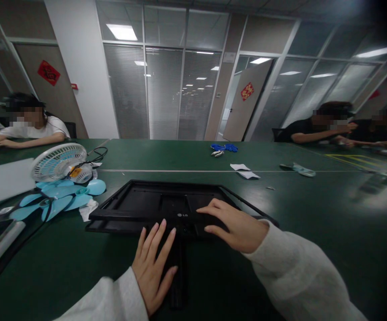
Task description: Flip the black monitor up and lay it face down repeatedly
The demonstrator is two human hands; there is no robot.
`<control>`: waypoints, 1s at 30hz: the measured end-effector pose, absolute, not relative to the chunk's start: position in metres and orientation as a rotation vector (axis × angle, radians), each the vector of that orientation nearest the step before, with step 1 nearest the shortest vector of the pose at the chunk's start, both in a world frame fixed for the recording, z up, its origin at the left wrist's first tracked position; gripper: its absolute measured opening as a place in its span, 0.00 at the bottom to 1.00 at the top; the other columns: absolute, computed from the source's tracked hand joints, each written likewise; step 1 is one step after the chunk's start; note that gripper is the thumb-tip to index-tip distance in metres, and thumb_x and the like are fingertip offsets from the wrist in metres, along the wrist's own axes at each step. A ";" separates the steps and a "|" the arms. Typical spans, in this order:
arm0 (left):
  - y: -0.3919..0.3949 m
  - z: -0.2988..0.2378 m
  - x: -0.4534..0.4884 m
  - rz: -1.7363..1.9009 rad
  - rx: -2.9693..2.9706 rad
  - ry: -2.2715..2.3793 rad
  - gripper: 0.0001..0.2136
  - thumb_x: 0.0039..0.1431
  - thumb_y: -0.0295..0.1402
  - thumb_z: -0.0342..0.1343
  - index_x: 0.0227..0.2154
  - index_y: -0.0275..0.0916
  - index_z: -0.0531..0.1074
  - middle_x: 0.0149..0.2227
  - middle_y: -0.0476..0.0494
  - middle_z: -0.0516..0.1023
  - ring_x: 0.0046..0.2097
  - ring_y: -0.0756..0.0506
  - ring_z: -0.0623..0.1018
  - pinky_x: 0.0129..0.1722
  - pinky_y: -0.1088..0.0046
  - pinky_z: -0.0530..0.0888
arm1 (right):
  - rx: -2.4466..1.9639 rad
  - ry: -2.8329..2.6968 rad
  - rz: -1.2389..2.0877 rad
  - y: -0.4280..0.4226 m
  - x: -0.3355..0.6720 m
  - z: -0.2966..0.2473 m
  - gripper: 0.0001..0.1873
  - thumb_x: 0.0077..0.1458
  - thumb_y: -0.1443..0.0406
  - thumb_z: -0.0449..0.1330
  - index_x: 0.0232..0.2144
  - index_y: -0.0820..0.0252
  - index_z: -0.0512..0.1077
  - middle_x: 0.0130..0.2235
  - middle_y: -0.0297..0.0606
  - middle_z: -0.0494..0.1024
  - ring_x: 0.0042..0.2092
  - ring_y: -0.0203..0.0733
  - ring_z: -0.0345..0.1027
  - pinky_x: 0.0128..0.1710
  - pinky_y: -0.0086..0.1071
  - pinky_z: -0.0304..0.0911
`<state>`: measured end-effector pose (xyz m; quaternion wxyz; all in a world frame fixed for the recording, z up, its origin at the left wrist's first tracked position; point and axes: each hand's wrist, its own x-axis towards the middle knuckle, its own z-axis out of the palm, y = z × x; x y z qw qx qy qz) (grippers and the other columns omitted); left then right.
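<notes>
A black LG monitor [139, 203] lies face down on the green table [314, 214] in front of me. My left hand [153, 265] rests flat on its black stand arm, fingers stretched toward the monitor's near edge. My right hand [235, 225] lies on the monitor's back near the logo, fingers extended and slightly curled. Neither hand holds anything. Both arms wear white sleeves.
A small white fan [59, 162] with light blue blades [59, 198] sits at the left. A blue item [225, 148], paper scraps [245, 170] and a teal object [298, 169] lie farther back. One person sits at the far left, others at the far right.
</notes>
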<state>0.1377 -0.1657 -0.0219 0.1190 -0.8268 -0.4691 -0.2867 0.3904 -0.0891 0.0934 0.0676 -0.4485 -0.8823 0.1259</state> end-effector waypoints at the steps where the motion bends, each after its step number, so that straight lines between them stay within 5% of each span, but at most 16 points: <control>1: -0.166 -0.022 0.138 -0.832 -2.421 -1.370 0.30 0.62 0.30 0.47 0.66 0.37 0.48 0.69 0.38 0.42 0.68 0.36 0.48 0.65 0.55 0.42 | -1.354 -2.657 0.373 -0.089 0.390 0.093 0.24 0.57 0.62 0.56 0.57 0.56 0.64 0.49 0.43 0.66 0.48 0.45 0.64 0.51 0.41 0.63; 12: -0.165 -0.021 0.138 -0.822 -2.422 -1.370 0.31 0.61 0.31 0.47 0.66 0.37 0.47 0.69 0.39 0.41 0.68 0.37 0.47 0.65 0.55 0.41 | -1.364 -2.589 0.155 -0.093 0.383 0.102 0.18 0.60 0.68 0.53 0.53 0.56 0.68 0.50 0.40 0.72 0.50 0.44 0.66 0.52 0.42 0.64; 30: -0.166 -0.022 0.138 -0.813 -2.410 -1.366 0.30 0.62 0.30 0.46 0.66 0.37 0.48 0.69 0.38 0.42 0.68 0.36 0.48 0.65 0.53 0.43 | -1.281 -2.624 -0.072 -0.099 0.364 0.085 0.24 0.57 0.75 0.48 0.54 0.59 0.66 0.54 0.38 0.71 0.54 0.43 0.66 0.53 0.41 0.66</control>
